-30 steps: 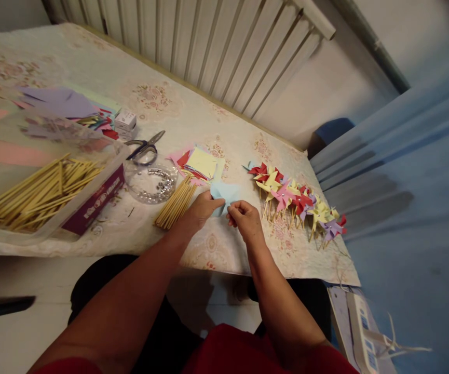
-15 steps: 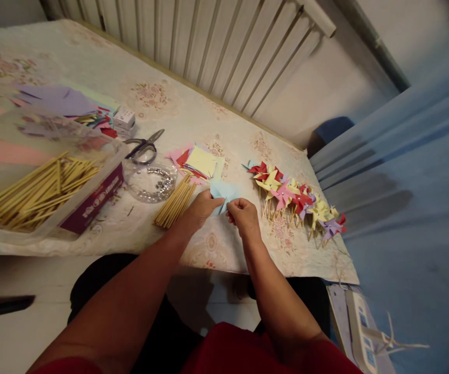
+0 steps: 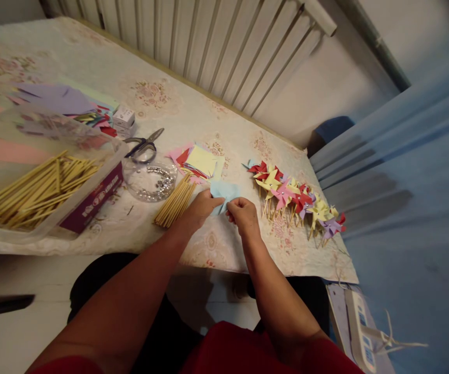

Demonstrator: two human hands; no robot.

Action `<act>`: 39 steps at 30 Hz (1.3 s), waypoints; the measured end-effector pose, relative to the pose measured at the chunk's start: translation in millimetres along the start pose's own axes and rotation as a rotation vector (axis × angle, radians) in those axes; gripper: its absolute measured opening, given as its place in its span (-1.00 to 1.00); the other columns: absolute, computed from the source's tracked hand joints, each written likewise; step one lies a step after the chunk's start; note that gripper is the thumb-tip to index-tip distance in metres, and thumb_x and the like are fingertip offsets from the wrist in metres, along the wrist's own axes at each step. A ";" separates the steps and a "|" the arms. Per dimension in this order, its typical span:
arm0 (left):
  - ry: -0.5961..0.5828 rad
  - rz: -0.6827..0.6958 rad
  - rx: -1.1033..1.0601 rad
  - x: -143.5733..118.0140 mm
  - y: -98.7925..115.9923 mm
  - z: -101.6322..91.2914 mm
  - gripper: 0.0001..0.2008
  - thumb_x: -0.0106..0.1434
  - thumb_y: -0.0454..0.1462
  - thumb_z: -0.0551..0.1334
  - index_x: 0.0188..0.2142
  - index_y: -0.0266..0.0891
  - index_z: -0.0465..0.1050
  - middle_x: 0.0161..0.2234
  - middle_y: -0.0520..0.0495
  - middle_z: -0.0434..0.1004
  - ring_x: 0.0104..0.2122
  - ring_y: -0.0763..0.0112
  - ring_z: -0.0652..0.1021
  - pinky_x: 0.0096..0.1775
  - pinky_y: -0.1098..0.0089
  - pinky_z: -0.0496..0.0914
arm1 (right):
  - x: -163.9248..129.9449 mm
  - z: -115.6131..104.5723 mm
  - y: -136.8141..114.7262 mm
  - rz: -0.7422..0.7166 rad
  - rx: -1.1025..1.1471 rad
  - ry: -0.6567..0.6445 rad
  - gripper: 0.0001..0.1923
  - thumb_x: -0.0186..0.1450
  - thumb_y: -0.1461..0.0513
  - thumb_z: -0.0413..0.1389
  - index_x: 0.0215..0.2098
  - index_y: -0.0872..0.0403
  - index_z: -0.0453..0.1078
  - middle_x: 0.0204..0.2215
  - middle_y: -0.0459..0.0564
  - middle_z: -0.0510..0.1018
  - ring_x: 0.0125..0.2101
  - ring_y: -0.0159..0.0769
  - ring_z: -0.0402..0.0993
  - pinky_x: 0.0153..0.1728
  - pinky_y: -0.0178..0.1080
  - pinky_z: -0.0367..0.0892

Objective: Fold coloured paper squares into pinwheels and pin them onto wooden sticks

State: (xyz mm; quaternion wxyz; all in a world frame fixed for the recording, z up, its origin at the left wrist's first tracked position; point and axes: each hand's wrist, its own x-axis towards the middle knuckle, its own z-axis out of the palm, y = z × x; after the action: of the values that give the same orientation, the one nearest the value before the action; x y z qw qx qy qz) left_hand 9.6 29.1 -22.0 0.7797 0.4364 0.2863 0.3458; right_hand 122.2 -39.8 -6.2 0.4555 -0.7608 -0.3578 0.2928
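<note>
A light blue piece of paper [image 3: 224, 190], with slits cut into it, is held between both hands above the table's front part. My left hand [image 3: 202, 209] grips its left side, thumb on top. My right hand [image 3: 243, 214] pinches at its lower right, fingers closed near a slit; whether a corner or something small is in that pinch is hard to make out. Just left of my left hand lies a bundle of thin wooden sticks [image 3: 175, 201]. Behind it sits a stack of coloured paper squares [image 3: 202, 160], yellow on top.
Several finished paper pinwheels [image 3: 284, 193] stand in a row at the right. A round clear dish [image 3: 151, 183] of shiny pins, scissors [image 3: 145, 147], small white boxes [image 3: 123, 118] and a plastic bin [image 3: 45, 228] with sticks are at left. A power strip [image 3: 360, 332] lies lower right.
</note>
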 end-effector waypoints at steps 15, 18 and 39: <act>-0.015 0.003 -0.007 1.4 -3.0 -1.2 -0.72 -0.11 -0.25 0.31 -0.36 -0.35 0.50 -0.53 0.05 0.47 -0.49 0.44 0.43 -0.40 0.43 0.32 | 0.2 0.8 -2.4 0.011 0.030 -0.027 -0.89 0.01 0.19 0.11 -0.59 0.03 0.28 -0.73 -0.19 0.41 -0.74 -0.44 0.22 -0.68 -0.35 0.10; -0.009 0.007 0.002 1.9 -4.1 -1.5 -0.73 -0.09 -0.26 0.31 -0.36 -0.36 0.51 -0.52 0.03 0.48 -0.49 0.44 0.43 -0.41 0.43 0.32 | 0.3 0.3 -1.8 0.000 0.031 -0.032 -0.89 0.02 0.19 0.11 -0.59 0.04 0.29 -0.73 -0.19 0.41 -0.75 -0.45 0.22 -0.68 -0.36 0.09; -0.027 0.024 0.064 4.9 -4.9 -5.0 -0.67 -0.06 -0.20 0.31 -0.28 -0.35 0.50 -0.45 0.02 0.51 -0.43 0.40 0.45 -0.33 0.41 0.33 | 1.6 -14.2 0.0 -0.051 -0.034 0.100 -0.71 0.07 0.01 0.20 -0.45 0.08 0.40 -0.64 -0.16 0.43 -0.64 -0.41 0.27 -0.58 -0.32 0.20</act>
State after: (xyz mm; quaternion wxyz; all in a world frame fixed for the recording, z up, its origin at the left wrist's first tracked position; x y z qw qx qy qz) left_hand 10.2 33.5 -29.3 0.7651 0.4691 0.2814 0.3397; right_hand 134.1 -45.3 -0.5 0.4670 -0.7728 -0.3589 0.2364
